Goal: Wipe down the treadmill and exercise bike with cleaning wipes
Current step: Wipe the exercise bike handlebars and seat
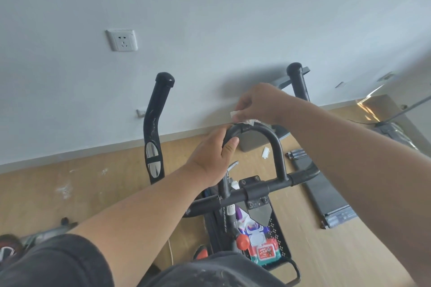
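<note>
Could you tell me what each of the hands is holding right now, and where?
Left hand grips the handlebar loop at its upper left bend; right hand pinches a white wipe against the loop's top.

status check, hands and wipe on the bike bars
Left hand grips the handlebar loop. Right hand pinches the wipe on the loop's top. Nothing in the way.

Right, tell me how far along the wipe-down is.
Nothing visibly finished; a clean surface doesn't show here. In hand: the right hand pinches a white wipe against the top of the bike's loop handlebar, while the left hand grips the loop's left side. Left: the crossbar, the upright side handles, and the treadmill on the floor. The wipes pack sits in the bike's tray.
</note>
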